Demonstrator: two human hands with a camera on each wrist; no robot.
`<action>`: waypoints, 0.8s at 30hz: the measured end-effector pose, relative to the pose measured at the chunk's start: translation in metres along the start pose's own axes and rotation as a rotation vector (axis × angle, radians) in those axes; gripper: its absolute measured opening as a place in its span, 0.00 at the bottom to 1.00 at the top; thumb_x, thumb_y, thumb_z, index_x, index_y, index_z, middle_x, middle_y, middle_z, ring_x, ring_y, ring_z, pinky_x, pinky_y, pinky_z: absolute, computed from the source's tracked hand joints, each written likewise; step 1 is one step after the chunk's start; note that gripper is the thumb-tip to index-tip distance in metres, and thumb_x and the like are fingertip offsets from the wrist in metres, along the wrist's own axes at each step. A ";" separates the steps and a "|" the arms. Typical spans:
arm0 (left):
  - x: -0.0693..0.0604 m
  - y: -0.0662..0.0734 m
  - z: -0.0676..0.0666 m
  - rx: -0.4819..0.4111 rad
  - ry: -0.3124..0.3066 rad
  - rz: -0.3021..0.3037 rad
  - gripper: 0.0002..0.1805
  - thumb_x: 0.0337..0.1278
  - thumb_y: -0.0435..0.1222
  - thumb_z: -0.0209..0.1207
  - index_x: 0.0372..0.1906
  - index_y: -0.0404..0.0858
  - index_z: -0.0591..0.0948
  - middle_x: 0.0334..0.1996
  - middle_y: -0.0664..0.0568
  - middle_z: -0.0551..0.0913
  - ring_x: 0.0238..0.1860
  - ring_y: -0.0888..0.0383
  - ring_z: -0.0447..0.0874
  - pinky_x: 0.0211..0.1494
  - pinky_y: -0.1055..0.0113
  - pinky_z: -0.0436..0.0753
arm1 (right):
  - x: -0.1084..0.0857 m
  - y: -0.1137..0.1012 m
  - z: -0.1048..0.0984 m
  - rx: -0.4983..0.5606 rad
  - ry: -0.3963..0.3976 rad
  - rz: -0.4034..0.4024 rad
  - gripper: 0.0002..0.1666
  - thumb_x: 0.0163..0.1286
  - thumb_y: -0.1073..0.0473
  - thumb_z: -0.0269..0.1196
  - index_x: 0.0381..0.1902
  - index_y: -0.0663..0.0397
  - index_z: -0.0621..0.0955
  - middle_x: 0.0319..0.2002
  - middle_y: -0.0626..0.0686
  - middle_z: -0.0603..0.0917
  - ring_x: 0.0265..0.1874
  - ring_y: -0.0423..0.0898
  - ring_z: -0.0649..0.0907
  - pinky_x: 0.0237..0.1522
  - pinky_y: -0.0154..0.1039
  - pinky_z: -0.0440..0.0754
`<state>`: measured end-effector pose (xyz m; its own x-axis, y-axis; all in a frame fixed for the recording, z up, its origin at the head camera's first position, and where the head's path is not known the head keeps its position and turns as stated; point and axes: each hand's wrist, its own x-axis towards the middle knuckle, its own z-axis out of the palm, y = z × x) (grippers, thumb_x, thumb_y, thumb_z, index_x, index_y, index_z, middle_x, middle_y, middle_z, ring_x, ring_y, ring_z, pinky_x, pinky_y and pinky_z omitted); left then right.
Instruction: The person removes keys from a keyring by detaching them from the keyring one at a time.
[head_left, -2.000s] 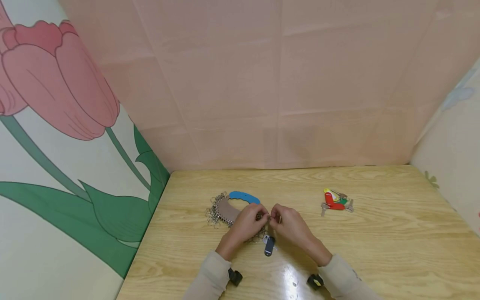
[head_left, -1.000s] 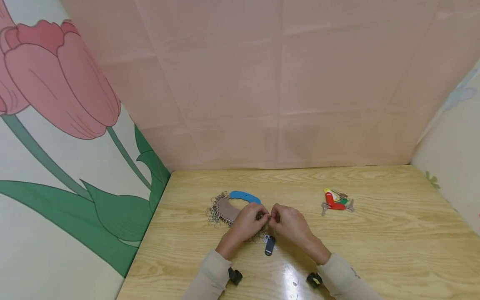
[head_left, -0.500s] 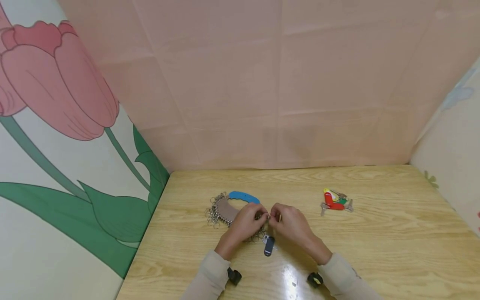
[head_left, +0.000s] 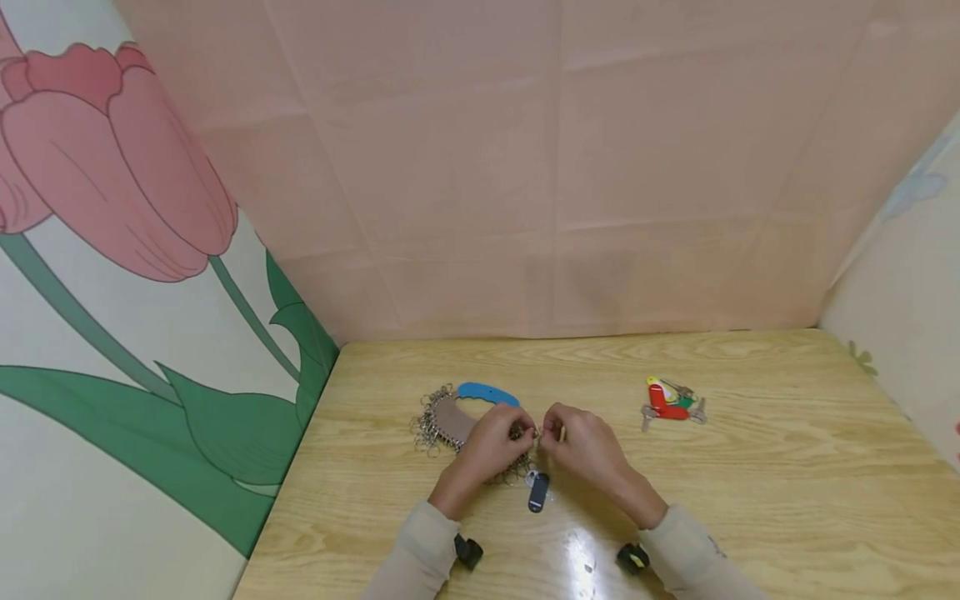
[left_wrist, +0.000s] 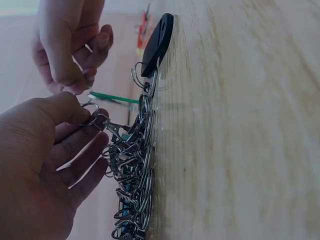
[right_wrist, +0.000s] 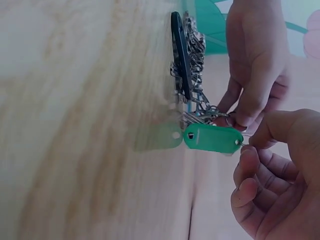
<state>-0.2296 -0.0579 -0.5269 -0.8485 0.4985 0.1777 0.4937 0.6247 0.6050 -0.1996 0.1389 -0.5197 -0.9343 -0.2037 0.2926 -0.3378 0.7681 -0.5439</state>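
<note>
My left hand (head_left: 491, 442) pinches a small metal key ring (left_wrist: 91, 106) between thumb and forefinger. That ring joins a silver clasp (left_wrist: 116, 129) on the ring-fringed brown band (head_left: 454, 421) lying under the hand. Facing it, my right hand (head_left: 588, 448) pinches the wire loop at one end of a green key tag (right_wrist: 214, 139). The tag hangs down from the fingertips, just above the table. Both hands' fingertips are very close together, and whether the two rings are linked cannot be told. A black key tag (head_left: 538, 492) lies below the left hand, beside the band's rings.
A blue curved handle (head_left: 487, 392) sits at the band's far side. Farther right on the wooden table (head_left: 787, 433) lies a group of red (head_left: 658, 402), yellow and green key tags with keys (head_left: 698, 411). A pink sheet (head_left: 562, 208) stands behind the table.
Both hands stay at nearly the same place. My right hand has shifted very slightly up and to the right, and a small gap now shows between the two hands' fingertips.
</note>
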 end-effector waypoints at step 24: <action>-0.002 -0.004 -0.002 0.060 0.095 0.076 0.03 0.70 0.37 0.66 0.41 0.47 0.89 0.41 0.59 0.87 0.46 0.62 0.80 0.52 0.69 0.82 | 0.007 0.006 -0.017 -0.020 0.028 -0.038 0.06 0.62 0.66 0.71 0.32 0.50 0.84 0.25 0.42 0.83 0.21 0.34 0.74 0.23 0.30 0.73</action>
<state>-0.2302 -0.0634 -0.5282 -0.8209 0.4887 0.2955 0.5655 0.6234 0.5400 -0.2061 0.1525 -0.5083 -0.9171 -0.2166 0.3347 -0.3707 0.7723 -0.5159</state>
